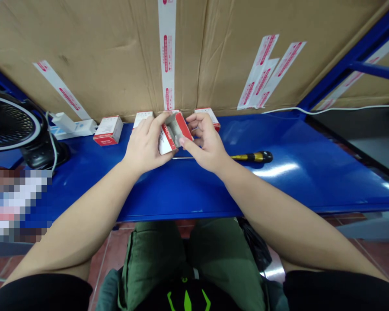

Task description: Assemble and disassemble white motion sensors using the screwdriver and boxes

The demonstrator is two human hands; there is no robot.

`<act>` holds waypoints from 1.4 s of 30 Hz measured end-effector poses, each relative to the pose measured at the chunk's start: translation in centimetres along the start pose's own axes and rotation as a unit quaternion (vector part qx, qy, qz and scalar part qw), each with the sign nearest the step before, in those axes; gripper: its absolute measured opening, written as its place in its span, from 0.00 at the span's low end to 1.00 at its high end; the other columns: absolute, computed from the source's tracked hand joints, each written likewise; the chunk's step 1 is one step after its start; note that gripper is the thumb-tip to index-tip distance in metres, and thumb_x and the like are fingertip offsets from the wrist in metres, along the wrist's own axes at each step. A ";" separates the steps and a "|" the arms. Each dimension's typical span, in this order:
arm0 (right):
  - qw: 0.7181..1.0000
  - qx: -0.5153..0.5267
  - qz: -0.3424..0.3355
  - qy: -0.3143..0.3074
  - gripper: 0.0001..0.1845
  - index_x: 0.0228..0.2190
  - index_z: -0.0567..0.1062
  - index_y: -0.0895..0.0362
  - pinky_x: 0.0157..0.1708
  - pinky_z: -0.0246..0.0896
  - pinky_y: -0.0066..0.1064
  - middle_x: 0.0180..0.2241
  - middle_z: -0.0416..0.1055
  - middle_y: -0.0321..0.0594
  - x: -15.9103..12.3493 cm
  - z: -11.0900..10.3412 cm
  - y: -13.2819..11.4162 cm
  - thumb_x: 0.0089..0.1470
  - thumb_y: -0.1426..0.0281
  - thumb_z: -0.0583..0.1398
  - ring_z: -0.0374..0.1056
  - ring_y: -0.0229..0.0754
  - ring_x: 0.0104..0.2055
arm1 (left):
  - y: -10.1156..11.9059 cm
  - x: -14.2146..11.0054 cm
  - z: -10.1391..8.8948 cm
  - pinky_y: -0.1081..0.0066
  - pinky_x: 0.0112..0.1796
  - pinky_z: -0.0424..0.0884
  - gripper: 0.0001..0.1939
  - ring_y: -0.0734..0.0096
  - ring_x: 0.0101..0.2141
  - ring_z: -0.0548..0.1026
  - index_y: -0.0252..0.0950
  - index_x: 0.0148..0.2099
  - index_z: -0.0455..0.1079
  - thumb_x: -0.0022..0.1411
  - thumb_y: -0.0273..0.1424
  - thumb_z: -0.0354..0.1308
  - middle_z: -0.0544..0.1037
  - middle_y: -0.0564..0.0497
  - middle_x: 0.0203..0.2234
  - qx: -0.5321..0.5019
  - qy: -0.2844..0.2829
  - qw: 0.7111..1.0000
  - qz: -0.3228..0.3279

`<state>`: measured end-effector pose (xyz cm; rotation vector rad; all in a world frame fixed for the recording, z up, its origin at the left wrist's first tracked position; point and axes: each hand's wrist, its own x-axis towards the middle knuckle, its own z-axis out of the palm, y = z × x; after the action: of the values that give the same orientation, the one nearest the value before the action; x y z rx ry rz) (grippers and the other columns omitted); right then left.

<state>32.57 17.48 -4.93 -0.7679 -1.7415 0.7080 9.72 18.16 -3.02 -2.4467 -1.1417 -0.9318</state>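
Note:
A small red-and-white cardboard box (167, 142) is held above the blue table, its open end facing right and toward me, with a greyish inside showing. My left hand (145, 142) is wrapped round its left side, fingers over the top and thumb below. At the opening, my right hand (207, 140) has its thumb on the near edge and its fingers curled behind the raised red flap (183, 125). Beneath the hands lies a screwdriver (251, 157) with a yellow-and-black handle, its shaft partly hidden by my right hand.
Similar boxes stand along the back: one at left (108, 130), another behind my left hand (142, 117), one behind my right (209, 115). A black fan (9, 121) and a white power strip (76, 128) are at left. A cardboard sheet (116, 52) backs the blue table (311, 172).

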 end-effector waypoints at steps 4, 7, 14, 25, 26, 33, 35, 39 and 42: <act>0.995 0.089 0.038 0.036 0.18 0.52 0.63 0.45 0.38 0.83 0.40 0.45 0.75 0.38 0.6 0.0 1.1 0.68 0.54 0.63 0.78 0.44 0.38 | 0.0 0.0 -0.1 0.51 0.55 0.78 0.47 0.41 0.58 0.80 0.39 0.77 0.60 0.64 0.53 0.69 0.79 0.36 0.60 -0.010 -0.010 1.000 -0.007; 0.984 0.150 0.087 0.028 0.17 0.50 0.61 0.43 0.36 0.84 0.41 0.43 0.74 0.34 0.8 -0.1 1.3 0.69 0.55 0.62 0.77 0.42 0.33 | 0.3 0.1 -0.3 0.53 0.49 0.80 0.37 0.46 0.50 0.81 0.41 0.70 0.68 0.66 0.52 0.68 0.80 0.41 0.51 -0.007 -0.015 1.000 -0.004; 0.994 0.105 -0.006 0.012 0.19 0.49 0.64 0.45 0.32 0.78 0.35 0.45 0.72 0.38 0.5 0.2 0.1 0.69 0.49 0.63 0.73 0.43 0.38 | 0.0 0.2 0.1 0.53 0.49 0.79 0.36 0.46 0.49 0.82 0.39 0.67 0.68 0.64 0.48 0.70 0.81 0.42 0.48 -0.009 0.006 1.000 0.026; 0.996 -0.008 -0.085 0.009 0.18 0.51 0.62 0.47 0.47 0.80 0.46 0.47 0.73 0.40 0.4 0.2 0.3 0.67 0.63 0.64 0.77 0.46 0.44 | 0.2 0.0 0.7 0.49 0.55 0.78 0.37 0.42 0.54 0.83 0.39 0.70 0.66 0.64 0.45 0.69 0.82 0.38 0.56 0.007 0.013 1.000 0.015; 0.996 -0.018 -0.090 0.011 0.18 0.52 0.62 0.47 0.47 0.80 0.46 0.48 0.73 0.41 0.3 0.2 0.2 0.66 0.65 0.64 0.77 0.46 0.44 | 0.3 0.0 0.7 0.50 0.56 0.78 0.39 0.42 0.55 0.83 0.38 0.71 0.65 0.63 0.44 0.70 0.82 0.37 0.59 0.004 0.014 1.000 0.017; 0.991 -0.068 -0.116 -0.026 0.29 0.60 0.66 0.48 0.58 0.79 0.58 0.60 0.75 0.48 -0.1 -0.4 -0.6 0.60 0.68 0.66 0.75 0.57 0.60 | 0.5 0.0 0.9 0.49 0.58 0.78 0.46 0.38 0.59 0.82 0.34 0.74 0.61 0.61 0.46 0.72 0.79 0.32 0.65 0.017 0.013 1.000 0.011; 0.990 -0.070 -0.113 -0.035 0.30 0.61 0.67 0.48 0.56 0.80 0.57 0.60 0.74 0.48 -0.3 -0.5 -0.7 0.59 0.67 0.67 0.75 0.57 0.60 | 0.6 0.1 0.7 0.49 0.57 0.77 0.45 0.39 0.58 0.82 0.35 0.73 0.63 0.62 0.47 0.72 0.80 0.33 0.63 0.025 0.005 1.000 -0.004; 0.994 -0.060 -0.091 -0.025 0.24 0.59 0.68 0.49 0.55 0.81 0.56 0.58 0.73 0.48 -0.2 -0.3 -0.4 0.65 0.64 0.65 0.75 0.56 0.59 | 1.0 0.3 0.3 0.49 0.54 0.76 0.39 0.40 0.55 0.81 0.37 0.72 0.67 0.64 0.45 0.69 0.82 0.36 0.59 0.038 -0.015 0.999 -0.023; 0.996 -0.053 -0.069 -0.007 0.17 0.57 0.68 0.49 0.58 0.79 0.55 0.58 0.73 0.49 -0.1 0.1 -0.1 0.70 0.64 0.61 0.74 0.54 0.59 | 1.3 0.4 0.0 0.50 0.53 0.74 0.35 0.41 0.53 0.80 0.38 0.71 0.68 0.66 0.43 0.66 0.83 0.37 0.56 0.043 -0.021 0.998 -0.031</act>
<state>32.45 17.31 -4.91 -0.7081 -1.8368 0.5336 10.91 17.59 -2.71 -2.3849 -1.2511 -0.8334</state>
